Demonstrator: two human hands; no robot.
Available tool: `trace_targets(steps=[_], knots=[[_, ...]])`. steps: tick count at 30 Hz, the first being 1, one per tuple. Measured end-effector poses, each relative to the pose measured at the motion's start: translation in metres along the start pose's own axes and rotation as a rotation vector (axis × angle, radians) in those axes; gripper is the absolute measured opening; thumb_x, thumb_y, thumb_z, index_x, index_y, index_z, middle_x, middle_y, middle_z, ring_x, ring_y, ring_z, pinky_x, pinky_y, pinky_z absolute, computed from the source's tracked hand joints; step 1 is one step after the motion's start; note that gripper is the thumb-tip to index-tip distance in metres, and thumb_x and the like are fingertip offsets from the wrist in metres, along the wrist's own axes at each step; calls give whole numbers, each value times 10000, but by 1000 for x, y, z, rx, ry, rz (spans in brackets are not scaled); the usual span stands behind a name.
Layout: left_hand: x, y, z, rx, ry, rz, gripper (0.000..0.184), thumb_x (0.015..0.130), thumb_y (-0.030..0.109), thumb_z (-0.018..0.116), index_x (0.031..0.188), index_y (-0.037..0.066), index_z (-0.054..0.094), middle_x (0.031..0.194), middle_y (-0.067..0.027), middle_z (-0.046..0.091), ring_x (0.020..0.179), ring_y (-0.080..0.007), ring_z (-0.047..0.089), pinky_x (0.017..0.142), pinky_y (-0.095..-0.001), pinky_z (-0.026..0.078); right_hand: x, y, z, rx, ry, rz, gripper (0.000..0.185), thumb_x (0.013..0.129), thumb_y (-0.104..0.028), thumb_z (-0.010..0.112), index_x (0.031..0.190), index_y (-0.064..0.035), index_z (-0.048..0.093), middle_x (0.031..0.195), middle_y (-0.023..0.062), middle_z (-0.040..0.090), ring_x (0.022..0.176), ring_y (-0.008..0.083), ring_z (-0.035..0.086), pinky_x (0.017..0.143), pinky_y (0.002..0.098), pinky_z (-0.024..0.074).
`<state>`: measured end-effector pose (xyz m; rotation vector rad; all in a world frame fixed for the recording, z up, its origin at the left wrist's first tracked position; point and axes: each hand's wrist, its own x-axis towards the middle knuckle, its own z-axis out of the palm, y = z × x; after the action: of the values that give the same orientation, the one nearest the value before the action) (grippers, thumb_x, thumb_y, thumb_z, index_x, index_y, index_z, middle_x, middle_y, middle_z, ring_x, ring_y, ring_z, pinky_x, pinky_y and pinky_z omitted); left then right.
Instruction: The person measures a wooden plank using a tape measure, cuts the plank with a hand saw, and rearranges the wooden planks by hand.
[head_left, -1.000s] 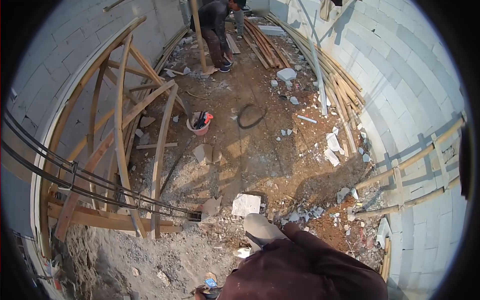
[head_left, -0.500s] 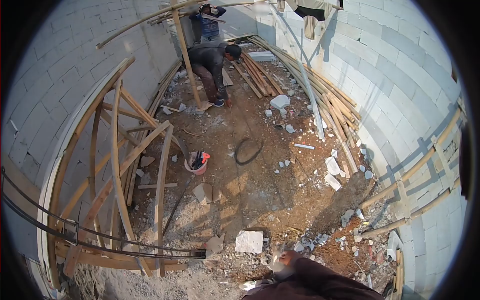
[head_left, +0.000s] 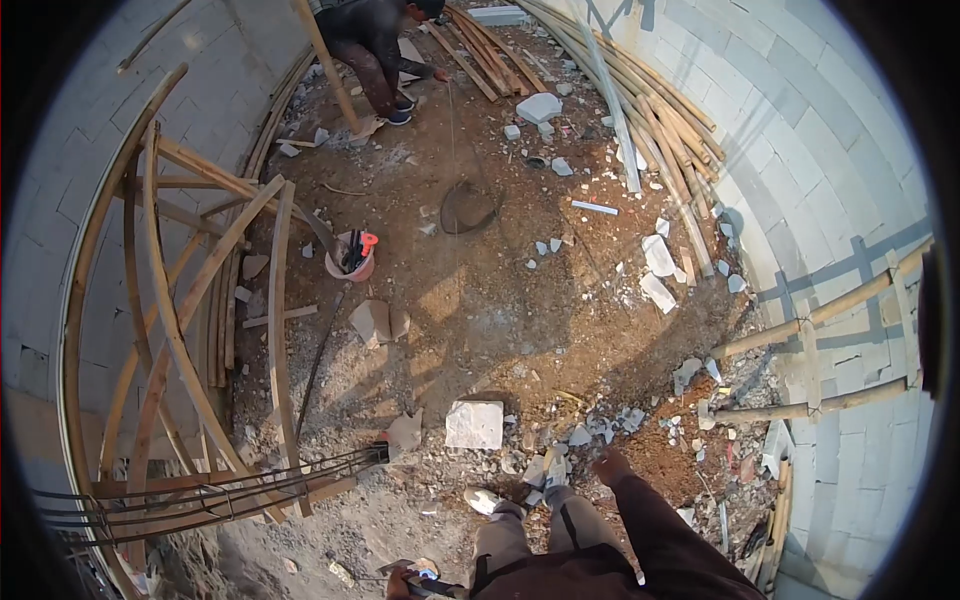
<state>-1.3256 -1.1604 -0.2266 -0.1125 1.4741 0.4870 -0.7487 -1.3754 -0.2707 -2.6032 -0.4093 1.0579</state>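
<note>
Rubble (head_left: 603, 427) lies just ahead of the right hand (head_left: 612, 467) and a white block (head_left: 474, 425) to its left, but beyond, open dirt (head_left: 500, 310) runs between bucket (head_left: 350, 262) and bamboo poles (head_left: 664, 130).

Cannot name the dark object (head_left: 435, 588) at the left hand (head_left: 399, 583), cut by the bottom edge. Cannot separate all 5 fingers on the right hand (head_left: 612, 467), nor tell if anything thin sits in that grip. Can trace the thin line (head_left: 452, 130) only partway over the dirt (head_left: 500, 290). Cannot sort the dark items (head_left: 352, 250) overlapping inside the bucket (head_left: 362, 272). Cannot see the top of the co-worker (head_left: 365, 40), cropped above.
</note>
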Motion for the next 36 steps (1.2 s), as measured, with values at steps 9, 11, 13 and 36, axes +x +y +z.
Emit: trace_targets(steps=[9,11,13,36], knots=[[-4,30,113,88,-37,128,148,915,227,558,835,105,535,728,-69,569,679,-248,583,797,-506,544,-36,25,0,-286,-165,-238,342,827,-411,718,918,-85,771,938,215,731,978,381,692,910,467,542],[-2,33,126,86,-65,147,166,856,202,642,790,83,547,712,-68,558,708,-263,597,839,-553,555,-37,10,-5,-300,-201,-321,333,829,-407,701,928,-97,773,946,210,733,977,384,693,921,471,539],[-5,33,135,114,-92,158,166,900,231,597,815,100,541,735,-64,564,711,-253,590,819,-527,545,-37,-12,0,-40,-141,-120,310,830,-384,680,909,-98,769,934,198,738,958,387,700,931,471,536],[79,89,-23,928,-128,329,306,928,331,528,965,50,645,893,-116,679,816,-306,651,796,-454,557,-107,-70,25,66,-135,24,329,836,-379,694,958,-85,779,934,174,753,977,368,709,888,457,552]])
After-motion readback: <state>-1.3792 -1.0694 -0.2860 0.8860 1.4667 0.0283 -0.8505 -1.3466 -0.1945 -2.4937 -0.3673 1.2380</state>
